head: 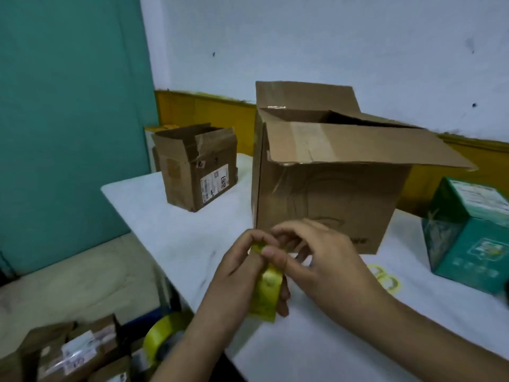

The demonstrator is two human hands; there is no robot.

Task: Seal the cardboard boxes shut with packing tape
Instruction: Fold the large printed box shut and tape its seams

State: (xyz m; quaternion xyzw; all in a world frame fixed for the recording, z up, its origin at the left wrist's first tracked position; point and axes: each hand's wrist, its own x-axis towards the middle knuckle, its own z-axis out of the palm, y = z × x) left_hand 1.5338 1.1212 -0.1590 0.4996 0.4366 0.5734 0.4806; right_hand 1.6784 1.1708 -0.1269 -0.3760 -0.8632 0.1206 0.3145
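- Left hand (237, 274) grips the yellow tape roll (265, 296) above the worktop's (316, 340) near edge.
- Right hand (325, 257) pinches the roll's top.
- Large cardboard box (325, 205) stands open just behind.

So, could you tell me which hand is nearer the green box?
Right. The right hand picks at the tape roll, nearer the green box; the left hand grips it farther left.

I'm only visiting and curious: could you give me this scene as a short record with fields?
Left hand: grips yellow tape roll
Right hand: pinches the roll's top edge
Large box: on white table, top flaps open
Small box: table's far left, open
Green box: table's right side
Second tape roll: lower left, off the table
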